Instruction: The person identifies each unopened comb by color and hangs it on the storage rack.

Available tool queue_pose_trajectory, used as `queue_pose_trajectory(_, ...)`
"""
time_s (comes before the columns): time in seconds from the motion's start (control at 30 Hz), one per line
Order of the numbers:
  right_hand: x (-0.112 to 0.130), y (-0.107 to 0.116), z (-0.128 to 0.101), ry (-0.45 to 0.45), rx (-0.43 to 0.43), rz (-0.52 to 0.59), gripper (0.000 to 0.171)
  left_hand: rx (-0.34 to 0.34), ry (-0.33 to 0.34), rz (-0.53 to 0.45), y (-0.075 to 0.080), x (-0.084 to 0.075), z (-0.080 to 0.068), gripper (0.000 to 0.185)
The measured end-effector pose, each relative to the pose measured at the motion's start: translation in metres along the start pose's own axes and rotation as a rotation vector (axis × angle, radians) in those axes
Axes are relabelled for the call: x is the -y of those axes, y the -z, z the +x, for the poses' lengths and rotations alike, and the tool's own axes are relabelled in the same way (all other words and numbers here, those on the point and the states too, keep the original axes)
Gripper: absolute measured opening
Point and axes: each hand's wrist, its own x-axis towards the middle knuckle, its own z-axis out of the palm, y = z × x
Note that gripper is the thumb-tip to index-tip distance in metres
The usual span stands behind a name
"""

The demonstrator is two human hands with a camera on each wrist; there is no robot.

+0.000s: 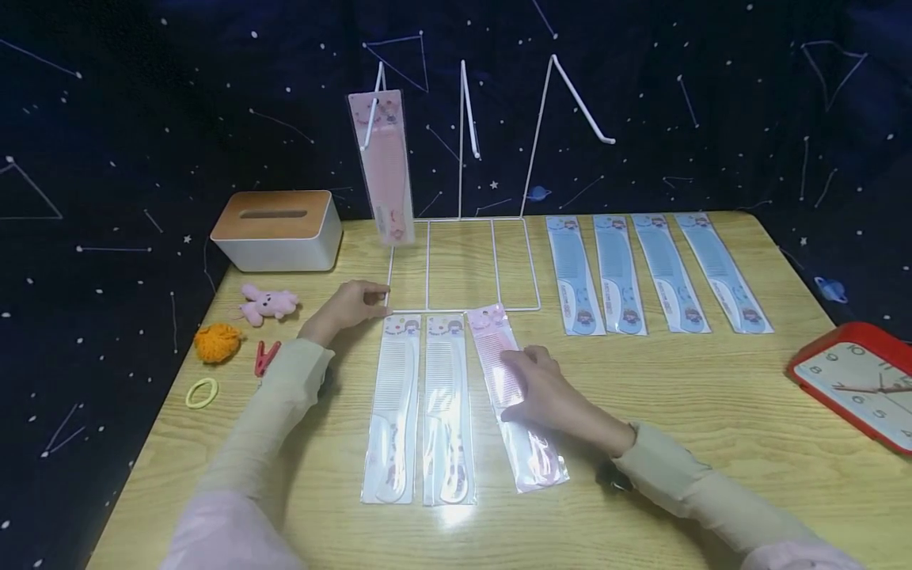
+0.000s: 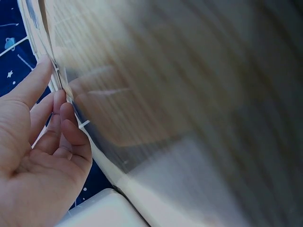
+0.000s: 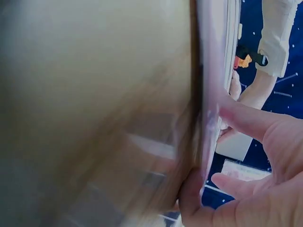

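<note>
Table (image 1: 712, 412) nearest, wood. Wire rack (image 1: 463, 261) at back, 1 pink comb pack (image 1: 383, 166) hung. 4 blue packs (image 1: 655, 273) right. 2 white packs (image 1: 420, 404) flat. Right hand (image 1: 545, 388) pinches 1 pink pack (image 1: 499, 356) lying beside them. Left hand (image 1: 349, 305) relaxed, fingertips on rack base.

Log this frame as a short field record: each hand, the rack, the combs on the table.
left hand: fingertips on the base of the wire rack
right hand: grips the pink packaged comb lying on the table
rack hooks: one pink comb pack hangs
white combs: two, flat
blue combs: four, in a row
</note>
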Motion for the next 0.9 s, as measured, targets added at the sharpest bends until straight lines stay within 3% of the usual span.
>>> queue_pose_trajectory(0.27, -0.004, 0.009, 0.004, -0.009, 0.028, 0.103, 0.081, -0.006, 0.001, -0.013, -0.002, 0.003, 0.002, 0.053)
queue_pose_trajectory(0.47, 0.008, 0.028, 0.000, -0.024, 0.023, 0.207, 0.079, -0.010, 0.000, 0.010, -0.001, 0.001, 0.003, 0.053)
queue_pose_trajectory(0.67, 0.035, 0.056, 0.007, 0.215, -0.066, 0.308, 0.075, -0.005, 0.010, 0.012, 0.000, -0.001, 0.002, 0.053)
queue_pose_trajectory(0.9, 0.088, 0.075, 0.024, 0.456, -0.149, 0.399, 0.071, 0.005, -0.001, 0.010, 0.000, -0.001, 0.001, 0.053)
